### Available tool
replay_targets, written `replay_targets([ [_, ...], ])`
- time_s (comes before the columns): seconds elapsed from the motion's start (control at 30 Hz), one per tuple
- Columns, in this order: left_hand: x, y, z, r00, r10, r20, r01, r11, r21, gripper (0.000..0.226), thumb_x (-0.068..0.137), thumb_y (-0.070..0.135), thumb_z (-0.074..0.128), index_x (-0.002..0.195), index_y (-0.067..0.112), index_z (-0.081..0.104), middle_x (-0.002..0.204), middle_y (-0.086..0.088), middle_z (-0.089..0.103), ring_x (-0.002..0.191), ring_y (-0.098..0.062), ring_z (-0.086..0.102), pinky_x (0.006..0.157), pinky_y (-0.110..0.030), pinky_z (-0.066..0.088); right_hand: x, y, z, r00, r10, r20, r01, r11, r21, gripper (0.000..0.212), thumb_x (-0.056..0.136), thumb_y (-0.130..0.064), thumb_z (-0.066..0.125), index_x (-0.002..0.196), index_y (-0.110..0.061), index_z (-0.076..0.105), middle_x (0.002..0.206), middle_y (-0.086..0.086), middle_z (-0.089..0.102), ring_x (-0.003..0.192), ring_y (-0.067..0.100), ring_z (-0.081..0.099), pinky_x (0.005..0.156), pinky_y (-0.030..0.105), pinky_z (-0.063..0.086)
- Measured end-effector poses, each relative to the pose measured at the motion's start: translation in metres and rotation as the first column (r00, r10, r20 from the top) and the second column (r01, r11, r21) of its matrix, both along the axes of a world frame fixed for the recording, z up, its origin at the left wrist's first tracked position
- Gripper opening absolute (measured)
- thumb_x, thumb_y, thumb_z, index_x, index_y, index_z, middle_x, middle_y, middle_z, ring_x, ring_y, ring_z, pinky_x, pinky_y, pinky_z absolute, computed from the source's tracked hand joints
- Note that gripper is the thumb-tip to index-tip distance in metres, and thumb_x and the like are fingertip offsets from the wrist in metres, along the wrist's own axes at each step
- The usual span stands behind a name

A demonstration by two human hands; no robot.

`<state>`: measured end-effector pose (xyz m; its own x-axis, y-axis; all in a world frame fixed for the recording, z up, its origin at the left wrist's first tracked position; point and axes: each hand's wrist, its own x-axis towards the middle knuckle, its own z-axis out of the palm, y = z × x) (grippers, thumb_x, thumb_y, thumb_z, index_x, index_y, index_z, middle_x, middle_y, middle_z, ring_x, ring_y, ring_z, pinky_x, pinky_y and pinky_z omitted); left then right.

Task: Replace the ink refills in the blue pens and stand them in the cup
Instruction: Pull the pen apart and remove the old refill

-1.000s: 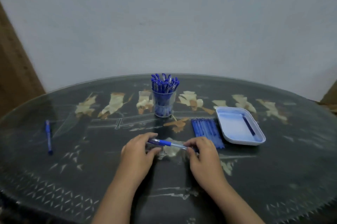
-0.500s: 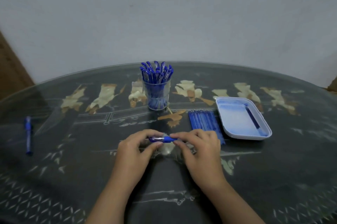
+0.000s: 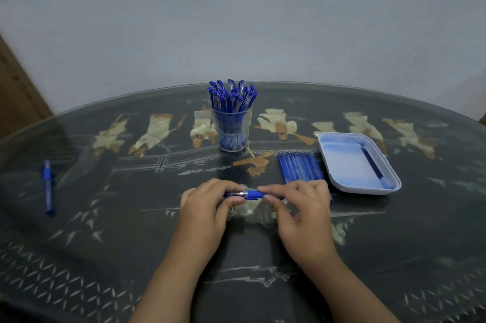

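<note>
I hold one blue pen [image 3: 251,194] level above the table, between both hands. My left hand [image 3: 207,207] pinches its tip end and my right hand [image 3: 302,204] grips the barrel end, which its fingers hide. Behind them stands a clear glass cup [image 3: 231,128] packed with several blue pens. A row of blue ink refills [image 3: 299,167] lies to the right of centre. Another blue pen [image 3: 47,187] lies alone at the far left.
A white plastic tray [image 3: 342,165] at the right holds one blue refill [image 3: 373,165]. The dark round table [image 3: 131,244] has a glass top with pale inlay figures. A plain wall rises behind, and brown wood shows at the left edge.
My hands have drawn closer together along the pen, so less of its barrel shows between them. The camera view has shifted slightly.
</note>
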<state>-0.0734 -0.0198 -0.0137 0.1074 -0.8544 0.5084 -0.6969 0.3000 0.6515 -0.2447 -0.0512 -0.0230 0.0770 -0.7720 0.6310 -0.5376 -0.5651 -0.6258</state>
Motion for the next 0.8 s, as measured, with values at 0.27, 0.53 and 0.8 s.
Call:
replay_targets([
  [0.27, 0.001, -0.001, -0.003, 0.997, 0.06, 0.043, -0.06, 0.998, -0.014, 0.019, 0.094, 0.045, 0.041, 0.084, 0.043, 0.058, 0.084, 0.03, 0.057, 0.072, 0.009, 0.05, 0.073, -0.043, 0.047, 0.001, 0.002, 0.001, 1.0, 0.01, -0.008, -0.01, 1.0, -0.027, 0.02, 0.086, -0.039, 0.058, 0.097, -0.039, 0.074, 0.073, -0.016, 0.054, 0.089, 0.004, 0.038, 0.08, 0.022, 0.032],
  [0.53, -0.002, 0.001, 0.003, 0.991, 0.133, 0.009, -0.133, 0.988, 0.082, 0.026, 0.098, 0.029, 0.046, 0.078, 0.042, 0.056, 0.072, 0.026, 0.058, 0.073, 0.007, 0.052, 0.075, -0.047, 0.047, 0.002, 0.002, 0.002, 1.0, 0.015, -0.021, -0.017, 0.998, -0.062, 0.019, 0.086, -0.038, 0.059, 0.098, -0.038, 0.074, 0.075, -0.016, 0.055, 0.084, 0.009, 0.037, 0.079, 0.023, 0.032],
  [0.8, 0.002, 0.005, 0.013, 0.922, 0.273, -0.273, -0.218, 0.952, 0.215, 0.038, 0.101, 0.023, 0.047, 0.065, 0.03, 0.059, 0.064, 0.011, 0.06, 0.059, 0.002, 0.054, 0.067, -0.014, 0.04, -0.001, 0.002, 0.005, 0.998, -0.021, 0.051, 0.023, 0.999, -0.044, 0.017, 0.083, -0.034, 0.065, 0.097, -0.04, 0.072, 0.076, -0.016, 0.058, 0.088, 0.01, 0.04, 0.079, 0.029, 0.038],
])
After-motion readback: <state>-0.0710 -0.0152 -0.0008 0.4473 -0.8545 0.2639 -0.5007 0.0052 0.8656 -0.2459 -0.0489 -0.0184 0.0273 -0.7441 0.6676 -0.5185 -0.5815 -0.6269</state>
